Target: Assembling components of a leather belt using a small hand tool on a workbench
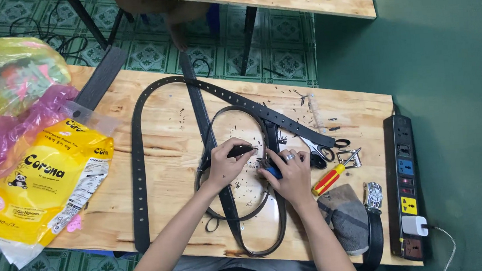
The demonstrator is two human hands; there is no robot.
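My left hand [226,166] grips a small black-handled tool [241,151], its tip pressed toward a dark belt strap near the middle of the wooden table [167,214]. My right hand [289,173], with a ring on one finger, holds down that strap and a blue-handled tool [275,173] beneath the fingers. Several black belts [138,171] loop across the table around both hands. Small dark scraps [244,183] lie scattered on the wood by my hands.
Scissors [316,154], a metal buckle [349,158] and a red-and-yellow screwdriver [328,180] lie right of my hands. A grey cloth [345,216], a wristwatch [373,195] and a black power strip [406,186] sit at the right edge. Yellow and pink plastic bags [40,178] fill the left side.
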